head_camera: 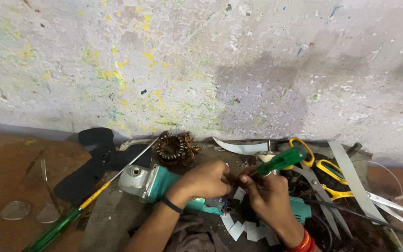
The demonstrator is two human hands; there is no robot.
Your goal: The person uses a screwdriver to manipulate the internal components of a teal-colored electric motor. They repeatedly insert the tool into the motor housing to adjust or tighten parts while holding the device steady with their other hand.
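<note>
**A:** Biggest thing first — what was there?

**B:** A paint-flecked wall [220,60] filled the top of the view. Below it sat a cluttered bench [113,214], and across the bench lay a teal grinder [152,183], its grey metal head pointing left.

**A:** And around it?

**B:** A black fan blade [92,163] lay to the left, behind a long screwdriver [78,205] with a green and yellow handle. A copper-wound stator [176,147] sat just behind the grinder. On the right were yellow-handled scissors [325,175] and white strips [350,179].

**A:** The hands?

**B:** Both were over the grinder's middle, close together. The left hand [206,179] was curled, fingertips pinched at small parts on the body; what exactly it gripped, I couldn't tell. The right hand [269,196] was closed around a green-handled screwdriver [281,160], handle sticking up to the right, tip down at the grinder, hidden between the fingers.

**A:** Smallest bits?

**B:** White paper pieces [246,229] lay just below the hands.
</note>
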